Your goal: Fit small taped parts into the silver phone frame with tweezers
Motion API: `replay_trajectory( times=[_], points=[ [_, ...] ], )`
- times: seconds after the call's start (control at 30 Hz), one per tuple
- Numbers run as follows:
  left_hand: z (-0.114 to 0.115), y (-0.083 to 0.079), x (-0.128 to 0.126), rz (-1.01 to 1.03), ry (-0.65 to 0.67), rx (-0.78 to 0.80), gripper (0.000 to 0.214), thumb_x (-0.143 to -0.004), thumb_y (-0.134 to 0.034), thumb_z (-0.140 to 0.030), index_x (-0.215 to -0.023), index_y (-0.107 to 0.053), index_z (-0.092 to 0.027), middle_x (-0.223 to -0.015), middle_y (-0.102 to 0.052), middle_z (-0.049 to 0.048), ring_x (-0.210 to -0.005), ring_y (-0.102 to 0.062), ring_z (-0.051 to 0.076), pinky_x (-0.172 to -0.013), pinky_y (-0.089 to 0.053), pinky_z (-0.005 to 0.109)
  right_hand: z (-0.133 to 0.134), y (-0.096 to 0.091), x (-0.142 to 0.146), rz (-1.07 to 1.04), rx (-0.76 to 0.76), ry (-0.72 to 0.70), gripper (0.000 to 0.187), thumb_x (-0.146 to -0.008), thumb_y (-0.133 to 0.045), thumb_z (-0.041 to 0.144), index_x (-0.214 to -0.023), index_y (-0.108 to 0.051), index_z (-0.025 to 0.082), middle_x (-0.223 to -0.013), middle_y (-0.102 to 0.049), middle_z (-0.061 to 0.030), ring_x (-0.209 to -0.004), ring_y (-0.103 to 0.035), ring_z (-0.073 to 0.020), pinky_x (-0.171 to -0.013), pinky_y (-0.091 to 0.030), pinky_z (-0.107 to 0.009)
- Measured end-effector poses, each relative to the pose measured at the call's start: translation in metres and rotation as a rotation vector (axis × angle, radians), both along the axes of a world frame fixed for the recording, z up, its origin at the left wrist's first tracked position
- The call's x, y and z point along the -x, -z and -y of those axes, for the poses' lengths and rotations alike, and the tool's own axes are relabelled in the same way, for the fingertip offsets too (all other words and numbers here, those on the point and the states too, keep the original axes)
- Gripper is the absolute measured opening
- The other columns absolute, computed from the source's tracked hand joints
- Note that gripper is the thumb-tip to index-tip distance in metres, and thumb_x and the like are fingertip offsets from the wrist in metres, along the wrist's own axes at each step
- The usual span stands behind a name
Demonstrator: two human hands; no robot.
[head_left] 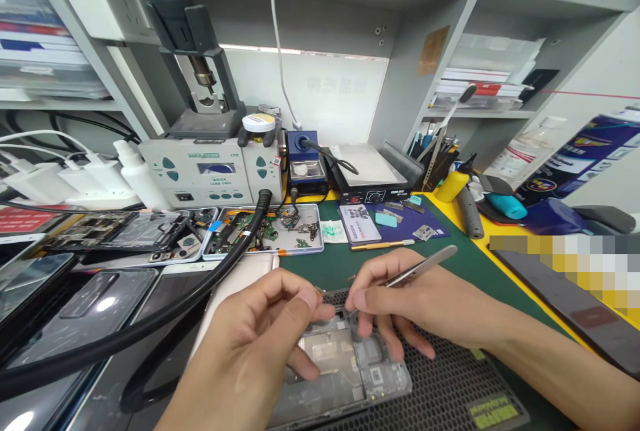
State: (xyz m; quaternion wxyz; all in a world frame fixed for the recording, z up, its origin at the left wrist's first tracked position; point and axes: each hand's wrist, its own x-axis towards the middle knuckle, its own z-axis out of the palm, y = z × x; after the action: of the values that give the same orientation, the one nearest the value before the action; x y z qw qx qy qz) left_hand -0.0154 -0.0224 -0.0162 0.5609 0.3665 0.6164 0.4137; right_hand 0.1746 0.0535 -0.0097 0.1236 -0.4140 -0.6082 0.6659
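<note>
Right hand (400, 294) grips slim silver metal tweezers (425, 265), left hand (267, 324) pinches a tiny orange-brown piece (319, 290), mostly hidden, both over the grey rectangular phone frame (350, 369) on the black honeycomb-patterned mat (450, 377); judged risk: loose pinch drops the piece.

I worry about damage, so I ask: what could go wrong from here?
The tweezers in the right hand might slip and scratch the open phone frame below. The black hose crosses in front of the tray of loose parts; a tug could perhaps scatter them.
</note>
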Motion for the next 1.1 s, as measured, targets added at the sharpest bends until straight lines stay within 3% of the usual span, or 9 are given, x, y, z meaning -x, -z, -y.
replay_trajectory(
  times=[0.57, 0.83, 1.03, 1.1],
  points=[
    [-0.0009, 0.0015, -0.0019, 0.048, 0.058, -0.006, 0.027, -0.088, -0.056, -0.045, -0.077, -0.059, -0.021, -0.092, -0.077, 0.0012, -0.053, -0.07, 0.014, -0.065, -0.048, 0.029, 0.0034, -0.0002, 0.0043, 0.065, -0.096, -0.039, 0.019, -0.089, -0.059, 0.029, -0.078, -0.065, 0.015, -0.072, -0.071, -0.0027, -0.042, -0.06, -0.0072, -0.029, -0.035, -0.01],
    [-0.0028, 0.0043, -0.0025, -0.036, 0.136, -0.04, 0.028, -0.091, -0.053, -0.046, -0.079, -0.057, -0.021, -0.093, -0.075, 0.0007, -0.059, -0.071, 0.014, -0.066, -0.051, 0.028, 0.0063, -0.0007, 0.003, 0.069, -0.103, -0.039, 0.019, -0.089, -0.058, 0.029, -0.079, -0.064, 0.015, -0.072, -0.071, -0.0025, -0.042, -0.06, -0.0072, -0.03, -0.035, -0.01],
    [-0.0008, 0.0043, -0.0073, -0.016, 0.121, -0.076, 0.024, -0.092, -0.053, -0.041, -0.077, -0.057, -0.022, -0.062, -0.061, -0.0056, -0.059, -0.069, 0.014, -0.061, -0.053, 0.023, 0.0043, 0.0, 0.0031, 0.046, -0.082, -0.036, 0.016, -0.088, -0.058, 0.028, -0.081, -0.065, 0.015, -0.073, -0.072, -0.0028, -0.043, -0.062, -0.0078, -0.03, -0.035, -0.011],
    [-0.0001, 0.0029, -0.0089, -0.006, 0.111, -0.085, 0.023, -0.091, -0.054, -0.038, -0.075, -0.059, -0.022, -0.061, -0.06, -0.0059, -0.058, -0.066, 0.013, -0.061, -0.053, 0.022, 0.0033, -0.0006, 0.0017, 0.032, -0.084, -0.035, 0.016, -0.088, -0.059, 0.028, -0.081, -0.066, 0.015, -0.073, -0.072, -0.0031, -0.043, -0.062, -0.0082, -0.03, -0.035, -0.011]
  ],
)
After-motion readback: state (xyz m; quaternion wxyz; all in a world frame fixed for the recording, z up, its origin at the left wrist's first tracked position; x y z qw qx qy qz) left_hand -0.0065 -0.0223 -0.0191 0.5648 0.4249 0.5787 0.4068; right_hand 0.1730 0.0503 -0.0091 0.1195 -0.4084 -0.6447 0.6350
